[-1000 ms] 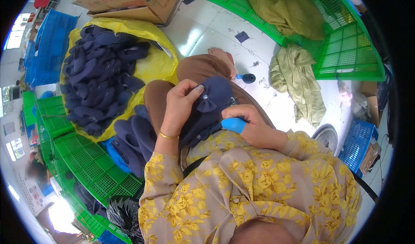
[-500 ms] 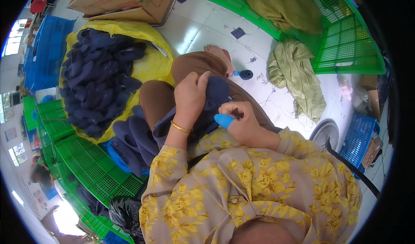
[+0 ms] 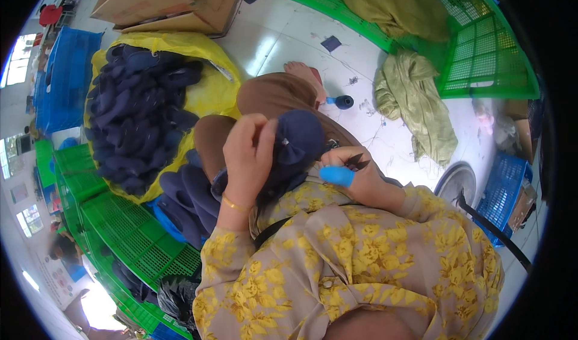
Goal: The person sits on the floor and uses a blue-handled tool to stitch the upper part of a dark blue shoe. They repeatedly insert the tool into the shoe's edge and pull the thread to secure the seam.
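A navy fabric slipper with a rounded end rests on my lap between my two hands. My left hand is raised at the slipper's left side, fingers bent in toward the thumb; whatever they pinch is too small or hidden. Just right of the slipper, my right hand is closed around dark pointed thread snips, and a blue cover wraps one of its digits. More navy slippers lie against my left thigh.
A yellow sack full of navy slippers stands at the left, beside green crates. A cardboard box is beyond it. Far right are a large green crate and an olive sack. A thread spool lies near my foot.
My left hand has lifted off the slipper and shifted slightly left. The right hand has moved right and down, away from it, and the snips' points now show. More of the slipper is exposed.
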`<state>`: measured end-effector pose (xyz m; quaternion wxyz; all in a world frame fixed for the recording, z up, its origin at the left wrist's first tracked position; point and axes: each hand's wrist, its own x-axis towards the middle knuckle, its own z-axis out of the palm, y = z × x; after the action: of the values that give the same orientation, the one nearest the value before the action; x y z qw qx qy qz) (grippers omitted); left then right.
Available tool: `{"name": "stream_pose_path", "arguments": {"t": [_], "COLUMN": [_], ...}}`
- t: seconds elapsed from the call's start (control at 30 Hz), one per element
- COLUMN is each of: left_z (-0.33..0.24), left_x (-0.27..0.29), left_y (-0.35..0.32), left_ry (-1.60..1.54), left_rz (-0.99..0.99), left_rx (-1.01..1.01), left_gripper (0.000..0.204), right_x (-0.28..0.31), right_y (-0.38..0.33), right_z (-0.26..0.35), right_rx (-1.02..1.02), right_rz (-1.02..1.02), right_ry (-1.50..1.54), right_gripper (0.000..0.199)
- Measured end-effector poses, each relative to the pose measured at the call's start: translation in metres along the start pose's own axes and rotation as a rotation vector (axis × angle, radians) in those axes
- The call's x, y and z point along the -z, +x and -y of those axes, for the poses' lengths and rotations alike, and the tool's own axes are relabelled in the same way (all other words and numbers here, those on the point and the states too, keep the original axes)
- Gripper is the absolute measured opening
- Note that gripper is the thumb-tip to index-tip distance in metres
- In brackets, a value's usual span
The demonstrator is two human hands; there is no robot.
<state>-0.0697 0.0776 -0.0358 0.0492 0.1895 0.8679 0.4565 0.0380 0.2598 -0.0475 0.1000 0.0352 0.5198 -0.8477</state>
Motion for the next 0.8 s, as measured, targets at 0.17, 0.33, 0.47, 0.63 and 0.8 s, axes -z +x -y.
{"name": "stream_pose_path", "arguments": {"t": [0.17, 0.33, 0.47, 0.63, 0.8], "left_z": [-0.004, 0.008, 0.017, 0.017, 0.013], "left_x": [0.012, 0.004, 0.0, -0.003, -0.003], "left_y": [-0.018, -0.029, -0.032, -0.027, -0.028], "left_ry": [0.22, 0.161, -0.097, -0.449, -0.549], "left_rz": [0.265, 0.151, 0.092, 0.077, 0.035], "left_rx": [-0.271, -0.19, 0.068, 0.331, 0.5], "left_gripper": [0.028, 0.02, 0.012, 0.014, 0.014], "right_x": [0.005, 0.005, 0.028, 0.075, 0.053], "right_y": [-0.004, -0.001, -0.014, -0.015, -0.004], "right_z": [-0.002, -0.003, 0.004, 0.005, 0.022], "right_rx": [0.07, 0.266, 0.03, -0.31, -0.128], "right_rz": [0.043, -0.131, -0.39, -0.425, -0.267], "right_ry": [-0.004, -0.015, -0.098, -1.017, -0.979], "right_gripper": [0.035, 0.031, 0.027, 0.016, 0.023]}}
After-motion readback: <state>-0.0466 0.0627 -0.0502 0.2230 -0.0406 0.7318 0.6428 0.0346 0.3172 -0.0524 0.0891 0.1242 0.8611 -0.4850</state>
